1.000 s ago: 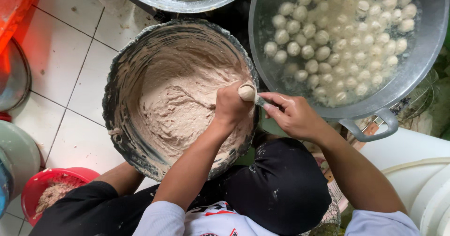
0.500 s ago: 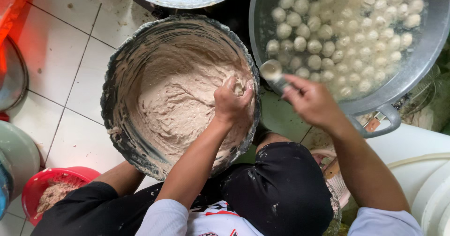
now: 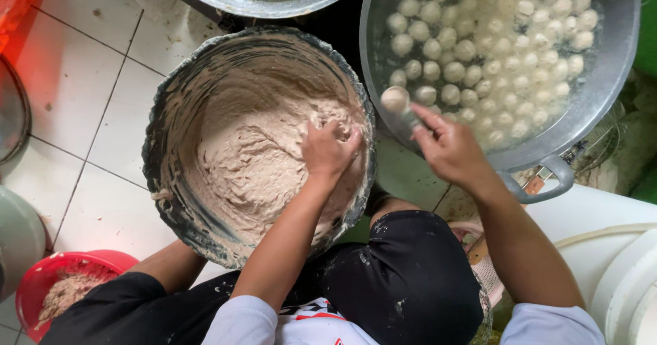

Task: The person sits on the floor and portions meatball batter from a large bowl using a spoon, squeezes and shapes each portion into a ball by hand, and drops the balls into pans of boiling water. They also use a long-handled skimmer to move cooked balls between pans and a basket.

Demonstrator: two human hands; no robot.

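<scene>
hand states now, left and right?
Left hand: closed in the paste, in the bowl.
Right hand: holding a spoon over the pot.

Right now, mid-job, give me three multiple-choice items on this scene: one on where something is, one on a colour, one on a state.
1. Where is the spoon with its ball of paste?
A. Over the pot of water with floating balls
B. In the red basin
C. On the floor tiles

2. What colour is the small basin at the lower left?
A. Blue
B. Red
C. Yellow

3. What is the left hand doing?
A. Resting flat on the tiles
B. Gripping the pot handle
C. Closed on paste in the mixing bowl

Answers:
1. A, the right hand holds the spoon above the pot's near edge, by the floating balls.
2. B, its rim shows plainly red.
3. C, its fingers are curled in the pale paste inside the bowl.
</scene>
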